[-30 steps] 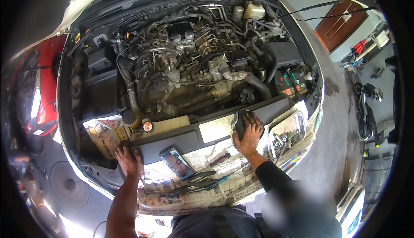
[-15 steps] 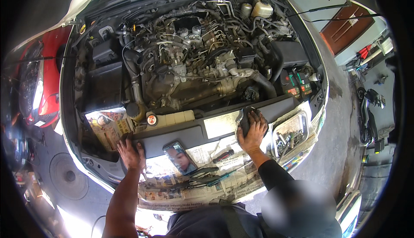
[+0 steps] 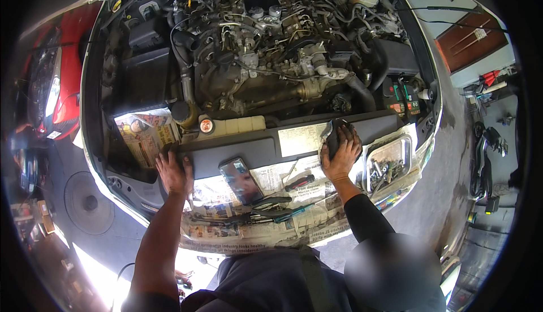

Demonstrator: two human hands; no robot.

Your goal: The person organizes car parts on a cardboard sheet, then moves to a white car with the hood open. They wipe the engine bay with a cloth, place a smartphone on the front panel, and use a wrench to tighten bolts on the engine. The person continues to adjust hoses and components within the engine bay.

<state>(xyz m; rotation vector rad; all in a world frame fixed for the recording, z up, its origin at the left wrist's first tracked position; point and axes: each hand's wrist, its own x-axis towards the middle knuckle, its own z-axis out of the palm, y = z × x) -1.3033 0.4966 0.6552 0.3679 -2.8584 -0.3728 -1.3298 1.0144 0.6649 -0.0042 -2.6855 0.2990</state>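
Resting my right hand [image 3: 343, 157] over a black, soft-looking, cloth-like bundle [image 3: 334, 135], I have its fingers draped forward along the top, and I cannot tell whether they pinch it or only press it down; the bundle sits toward the right of the long, dark grey plastic panel [image 3: 232, 156], at the edge of a pale printed paper sheet [image 3: 301, 141]. My left hand [image 3: 174, 172] lies palm down, fingers spread, at the panel's left end. A sideways sweep to the right could, I judge, knock the shallow, pale, rounded-corner tray [image 3: 402, 147] and scatter the small metal bolts and fittings [image 3: 387, 170], since it stands just beside my wrist. A drag across the printed newspaper sheets [image 3: 275, 175] might pull along the dark, glossy, flat phone [image 3: 241, 180] or the dark-handled hand tools [image 3: 272, 201], and anything slipping over the panel's far edge could drop toward the grimy, grey-brown metal engine [image 3: 277, 52]. The near edge looks risky too: the newspaper runs out close to my body, so a tool could slide off there. Phone and tools crowd the middle, so the roomiest path seems upward, off the panel and away from the tray.
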